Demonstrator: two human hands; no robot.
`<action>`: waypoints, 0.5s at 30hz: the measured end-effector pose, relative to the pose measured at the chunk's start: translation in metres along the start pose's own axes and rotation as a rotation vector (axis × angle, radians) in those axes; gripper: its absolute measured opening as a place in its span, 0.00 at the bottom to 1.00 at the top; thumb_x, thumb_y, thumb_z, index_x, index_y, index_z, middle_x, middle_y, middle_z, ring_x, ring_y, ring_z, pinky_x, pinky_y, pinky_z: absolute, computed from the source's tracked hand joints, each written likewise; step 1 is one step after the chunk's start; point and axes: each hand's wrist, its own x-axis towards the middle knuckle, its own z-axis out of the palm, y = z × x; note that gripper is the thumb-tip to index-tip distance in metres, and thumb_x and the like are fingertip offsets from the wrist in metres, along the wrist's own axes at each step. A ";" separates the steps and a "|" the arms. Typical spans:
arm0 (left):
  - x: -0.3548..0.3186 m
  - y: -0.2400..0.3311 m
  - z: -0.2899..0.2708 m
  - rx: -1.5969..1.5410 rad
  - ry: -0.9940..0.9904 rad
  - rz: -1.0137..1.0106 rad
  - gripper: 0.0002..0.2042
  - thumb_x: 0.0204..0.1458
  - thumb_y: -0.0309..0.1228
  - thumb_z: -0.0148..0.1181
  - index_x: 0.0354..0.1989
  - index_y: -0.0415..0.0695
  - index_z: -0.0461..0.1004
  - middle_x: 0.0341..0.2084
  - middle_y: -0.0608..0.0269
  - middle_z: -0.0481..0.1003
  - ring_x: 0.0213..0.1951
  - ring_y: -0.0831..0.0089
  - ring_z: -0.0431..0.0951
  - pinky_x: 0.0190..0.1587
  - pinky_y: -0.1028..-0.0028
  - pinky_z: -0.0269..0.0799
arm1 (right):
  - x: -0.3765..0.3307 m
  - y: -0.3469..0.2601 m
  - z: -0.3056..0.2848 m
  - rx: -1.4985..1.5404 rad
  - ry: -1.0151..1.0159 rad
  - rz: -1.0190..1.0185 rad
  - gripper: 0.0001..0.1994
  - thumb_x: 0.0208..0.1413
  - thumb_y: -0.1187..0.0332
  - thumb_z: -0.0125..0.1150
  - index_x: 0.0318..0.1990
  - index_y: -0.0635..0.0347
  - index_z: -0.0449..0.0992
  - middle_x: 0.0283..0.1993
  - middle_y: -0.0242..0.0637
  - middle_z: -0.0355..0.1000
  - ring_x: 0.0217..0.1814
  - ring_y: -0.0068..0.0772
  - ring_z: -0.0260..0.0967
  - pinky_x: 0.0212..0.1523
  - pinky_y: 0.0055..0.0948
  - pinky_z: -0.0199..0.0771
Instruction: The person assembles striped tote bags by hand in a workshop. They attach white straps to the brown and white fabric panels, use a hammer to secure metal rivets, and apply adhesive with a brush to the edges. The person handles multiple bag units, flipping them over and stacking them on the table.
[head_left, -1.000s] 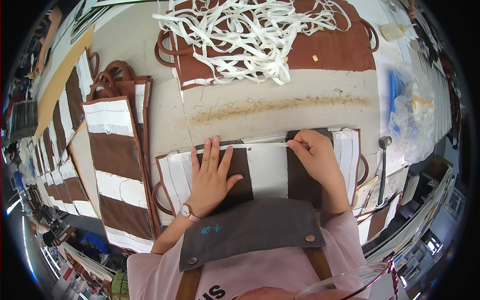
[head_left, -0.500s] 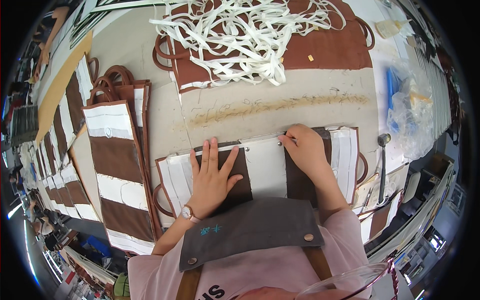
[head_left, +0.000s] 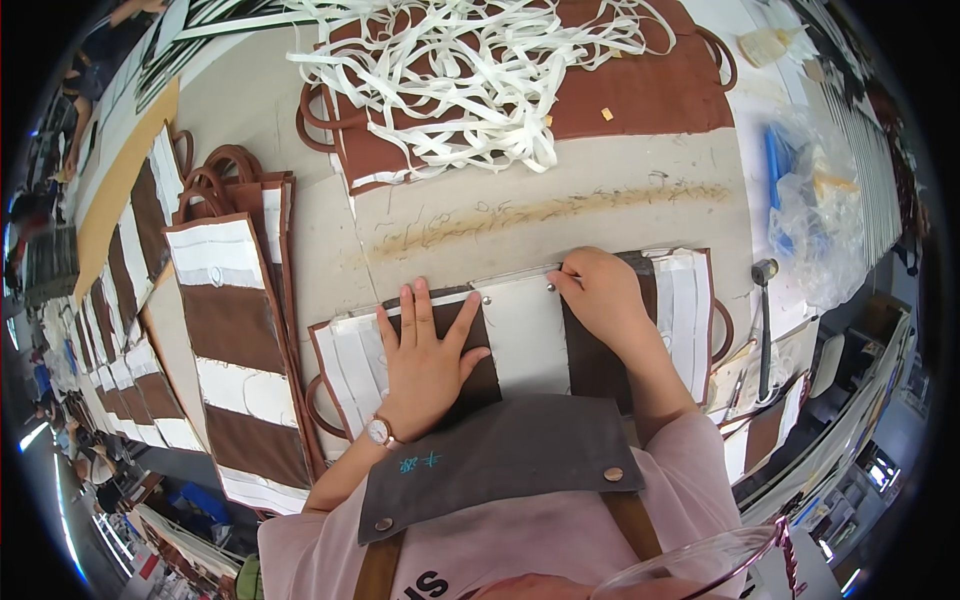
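A flat brown-and-white striped bag lies in front of me, a brown loop handle showing at each side. My left hand rests flat on its left half, fingers spread toward the far edge. At that edge, right of the middle, my right hand is closed, thumb and forefinger pinched together. Whatever they grip, if anything, is hidden. One small metal stud shows right by the right thumb. Another metal stud sits near my left forefinger. A grey apron flap covers the bag's near side.
Tangled white tape is heaped on a brown bag at the far side. Striped bags are stacked at left. To the right lie a hammer, clear plastic wrapping and a small bottle.
The whole view has shifted slightly. Both hands keep nearly the same places on the bag, the left one flat and the right one pinched by the stud.
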 end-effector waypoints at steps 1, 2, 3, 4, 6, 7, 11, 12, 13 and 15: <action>0.001 0.001 0.000 0.006 0.005 -0.002 0.35 0.54 0.50 0.63 0.71 0.61 0.60 0.69 0.27 0.48 0.70 0.34 0.50 0.67 0.35 0.40 | 0.000 0.000 0.000 -0.002 -0.001 -0.002 0.12 0.54 0.66 0.65 0.25 0.64 0.72 0.27 0.43 0.70 0.31 0.49 0.68 0.33 0.41 0.67; 0.001 0.002 0.000 0.012 0.004 -0.009 0.35 0.54 0.50 0.63 0.71 0.61 0.61 0.69 0.27 0.48 0.70 0.34 0.51 0.67 0.34 0.40 | 0.000 0.000 -0.001 0.007 -0.005 0.007 0.12 0.54 0.66 0.65 0.25 0.64 0.72 0.27 0.43 0.70 0.31 0.49 0.68 0.33 0.42 0.67; 0.002 0.003 0.001 0.017 0.003 -0.015 0.34 0.54 0.50 0.62 0.70 0.60 0.61 0.69 0.27 0.48 0.70 0.34 0.51 0.67 0.34 0.40 | 0.000 0.000 -0.002 0.016 -0.010 0.017 0.12 0.54 0.66 0.65 0.25 0.64 0.72 0.27 0.43 0.70 0.31 0.49 0.68 0.33 0.42 0.67; 0.002 0.003 0.001 0.022 0.002 -0.022 0.34 0.54 0.49 0.62 0.70 0.60 0.62 0.69 0.27 0.49 0.70 0.34 0.51 0.67 0.34 0.40 | 0.001 -0.001 -0.002 0.025 -0.015 0.026 0.12 0.54 0.66 0.65 0.25 0.64 0.72 0.27 0.43 0.70 0.31 0.50 0.68 0.33 0.42 0.67; 0.003 0.005 0.001 0.031 0.000 -0.027 0.33 0.54 0.49 0.63 0.70 0.60 0.62 0.69 0.27 0.49 0.70 0.34 0.52 0.67 0.34 0.41 | 0.001 -0.001 -0.004 -0.007 -0.051 0.038 0.12 0.55 0.64 0.63 0.26 0.63 0.74 0.29 0.43 0.71 0.34 0.50 0.71 0.36 0.44 0.69; 0.004 0.006 0.001 0.036 -0.001 -0.030 0.33 0.54 0.49 0.63 0.69 0.60 0.62 0.68 0.27 0.50 0.69 0.33 0.52 0.67 0.34 0.41 | 0.002 -0.002 -0.004 -0.022 -0.069 0.045 0.12 0.56 0.63 0.62 0.26 0.62 0.74 0.30 0.43 0.72 0.36 0.50 0.72 0.38 0.45 0.70; 0.007 0.009 -0.003 0.076 0.025 0.024 0.36 0.52 0.48 0.64 0.69 0.51 0.62 0.70 0.35 0.51 0.70 0.38 0.52 0.67 0.34 0.40 | 0.003 -0.004 -0.004 -0.051 -0.068 0.040 0.12 0.55 0.63 0.62 0.27 0.62 0.74 0.31 0.43 0.73 0.37 0.50 0.72 0.38 0.45 0.71; 0.010 0.010 -0.006 0.055 0.023 0.059 0.37 0.52 0.48 0.64 0.69 0.49 0.61 0.70 0.38 0.52 0.71 0.40 0.52 0.68 0.36 0.40 | 0.003 -0.004 -0.004 -0.050 -0.068 0.044 0.12 0.55 0.63 0.62 0.27 0.62 0.74 0.31 0.43 0.73 0.37 0.50 0.73 0.38 0.45 0.71; 0.013 0.011 -0.007 0.034 0.021 0.095 0.38 0.52 0.48 0.65 0.69 0.46 0.61 0.71 0.40 0.52 0.71 0.42 0.52 0.69 0.37 0.40 | 0.002 -0.005 -0.004 -0.050 -0.068 0.048 0.12 0.55 0.63 0.62 0.27 0.62 0.74 0.31 0.43 0.73 0.37 0.50 0.73 0.39 0.45 0.72; 0.026 0.016 -0.005 -0.064 0.047 0.182 0.38 0.52 0.48 0.64 0.69 0.44 0.60 0.70 0.46 0.55 0.72 0.50 0.52 0.70 0.40 0.41 | 0.002 -0.006 -0.002 -0.068 -0.042 0.035 0.12 0.55 0.63 0.63 0.26 0.62 0.74 0.31 0.44 0.74 0.37 0.50 0.73 0.38 0.45 0.72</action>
